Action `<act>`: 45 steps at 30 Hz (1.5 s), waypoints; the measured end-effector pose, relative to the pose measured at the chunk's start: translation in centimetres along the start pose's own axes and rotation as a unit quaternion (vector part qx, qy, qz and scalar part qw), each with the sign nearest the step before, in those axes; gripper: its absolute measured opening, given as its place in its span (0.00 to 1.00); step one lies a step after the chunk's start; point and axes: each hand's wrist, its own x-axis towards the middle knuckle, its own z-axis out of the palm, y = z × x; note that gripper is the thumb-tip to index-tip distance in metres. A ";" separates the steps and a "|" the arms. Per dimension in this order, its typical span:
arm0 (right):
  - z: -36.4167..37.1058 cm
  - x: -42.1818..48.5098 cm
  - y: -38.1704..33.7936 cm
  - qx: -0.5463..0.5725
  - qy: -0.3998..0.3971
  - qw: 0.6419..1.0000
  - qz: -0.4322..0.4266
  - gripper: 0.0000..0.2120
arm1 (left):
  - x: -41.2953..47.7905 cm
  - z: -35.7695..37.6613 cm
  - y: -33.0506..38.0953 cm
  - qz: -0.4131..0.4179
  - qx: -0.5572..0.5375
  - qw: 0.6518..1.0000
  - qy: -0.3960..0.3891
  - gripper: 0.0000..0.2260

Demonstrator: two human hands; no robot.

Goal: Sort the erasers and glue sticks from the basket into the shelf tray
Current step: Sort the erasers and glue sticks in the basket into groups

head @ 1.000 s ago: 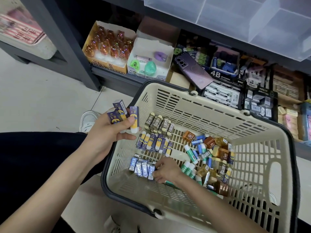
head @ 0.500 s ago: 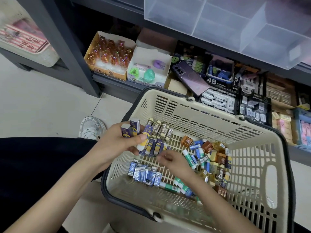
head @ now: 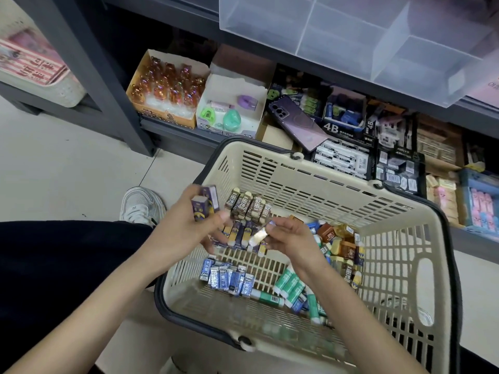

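Both hands work over the basket [head: 324,184], gathering small sleeved erasers.

The left hand [head: 186,230] grips a few purple erasers [head: 204,205]. The right hand [head: 293,238] pinches one more eraser [head: 258,235], blurred, just beside the left thumb. They look light, firm and a little slick in their paper sleeves, so they are best taken across the long sides. Just beyond the left fingers, brown erasers [head: 248,206] read "2B". Glue sticks [head: 289,286] lie below the right wrist. Past both hands, a black box [head: 340,125] reads "4B". The clear tray [head: 351,36] sits higher, well apart.
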 end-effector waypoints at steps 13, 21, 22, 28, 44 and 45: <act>-0.7 7.6 5.7 -0.369 0.169 0.914 0.020 0.08 | 0.9 -1.0 0.1 0.011 -0.034 0.996 0.079 0.09; -1.0 7.9 6.6 -0.275 0.121 0.952 0.052 0.13 | 1.0 -0.9 0.0 0.000 -0.021 0.998 0.062 0.09; -1.2 7.9 6.8 -0.280 0.114 0.952 0.053 0.12 | 1.0 -0.8 0.1 -0.001 -0.022 0.998 0.060 0.09; -1.7 8.0 7.5 -0.303 0.114 0.945 0.052 0.12 | 0.8 -0.5 0.2 0.001 -0.011 0.999 0.053 0.07; 4.6 -1.7 -3.9 -0.063 -0.085 0.985 -0.138 0.08 | 0.6 0.2 -0.3 0.026 0.185 0.982 -0.013 0.03; 4.2 -1.4 -3.7 -0.037 -0.074 0.988 -0.127 0.07 | 0.5 0.2 -0.3 0.032 0.193 0.981 0.003 0.03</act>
